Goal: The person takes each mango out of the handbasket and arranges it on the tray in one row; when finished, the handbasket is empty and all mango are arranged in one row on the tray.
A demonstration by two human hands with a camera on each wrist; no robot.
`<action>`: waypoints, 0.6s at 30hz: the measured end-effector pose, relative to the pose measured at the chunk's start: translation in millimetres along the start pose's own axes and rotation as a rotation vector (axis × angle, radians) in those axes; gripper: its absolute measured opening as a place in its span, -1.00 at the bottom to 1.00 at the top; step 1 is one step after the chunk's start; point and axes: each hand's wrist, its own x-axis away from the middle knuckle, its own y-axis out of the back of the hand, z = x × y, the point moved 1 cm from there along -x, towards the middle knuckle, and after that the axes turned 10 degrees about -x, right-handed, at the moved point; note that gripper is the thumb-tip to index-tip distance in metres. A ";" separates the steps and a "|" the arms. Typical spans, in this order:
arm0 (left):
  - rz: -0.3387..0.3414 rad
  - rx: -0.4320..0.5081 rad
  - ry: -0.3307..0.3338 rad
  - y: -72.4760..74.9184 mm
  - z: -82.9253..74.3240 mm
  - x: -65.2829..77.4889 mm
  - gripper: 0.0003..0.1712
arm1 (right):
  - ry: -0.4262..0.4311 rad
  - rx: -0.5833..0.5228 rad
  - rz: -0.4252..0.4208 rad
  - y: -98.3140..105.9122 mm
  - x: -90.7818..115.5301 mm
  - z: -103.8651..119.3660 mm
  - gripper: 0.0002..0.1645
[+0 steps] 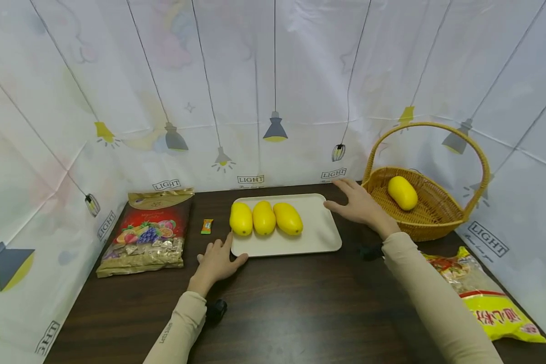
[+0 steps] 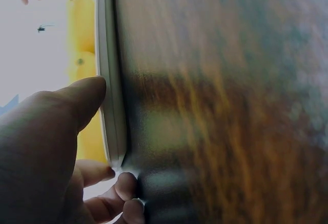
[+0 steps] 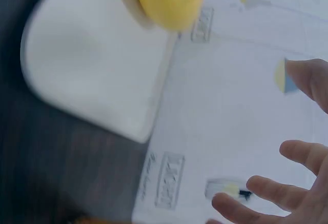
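Three yellow mangoes (image 1: pixel 264 218) lie side by side on the left part of a white rectangular tray (image 1: pixel 311 227). My left hand (image 1: pixel 216 264) is at the tray's near left corner; in the left wrist view the thumb (image 2: pixel 89 93) lies against the rim and the other fingertips are around the corner. Over the tray's far right side, my right hand (image 1: pixel 359 202) has its fingers spread and holds nothing. The right wrist view shows those fingers (image 3: pixel 277 190) apart from the tray. A fourth mango (image 1: pixel 402 193) sits in a wicker basket (image 1: pixel 429 205) beside the right hand.
A red and gold candy bag (image 1: pixel 150 232) lies on the left, with one small wrapped candy (image 1: pixel 207 226) between it and the tray. Right of the right forearm is a yellow food packet (image 1: pixel 496 303). A patterned curtain (image 1: pixel 300 76) stands behind the dark table (image 1: pixel 300 308).
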 end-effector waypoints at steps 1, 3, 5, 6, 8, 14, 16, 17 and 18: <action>0.000 0.000 0.000 0.2 -0.2 0.0 0.01 | -0.008 0.009 -0.007 6.7 2.0 -3.0 0.03; -0.001 0.000 0.001 0.6 -0.2 0.3 0.01 | -0.023 0.016 -0.018 20.3 6.4 -8.5 0.05; -0.001 0.001 0.002 1.0 -0.6 0.2 0.01 | -0.038 0.032 -0.029 32.8 10.2 -14.8 0.05; 0.000 0.002 0.002 1.1 -0.7 0.3 0.01 | -0.046 0.038 -0.037 38.4 12.0 -18.1 0.06; 0.000 0.000 0.004 1.1 -0.3 0.4 0.01 | -0.058 0.044 -0.048 47.7 14.7 -25.0 0.07; -0.002 0.000 0.000 -0.1 0.2 0.5 0.01 | -0.087 0.082 -0.071 66.3 21.3 -47.4 0.10; -0.001 -0.002 -0.001 -0.2 0.1 0.7 0.01 | -0.101 0.106 -0.077 71.0 22.7 -53.8 0.10; -0.001 -0.002 0.000 -0.1 0.2 0.9 0.01 | -0.111 0.117 -0.076 73.3 23.1 -57.0 0.11; 0.000 -0.004 0.000 0.1 0.3 1.1 0.01 | -0.117 0.130 -0.076 75.7 23.5 -60.0 0.12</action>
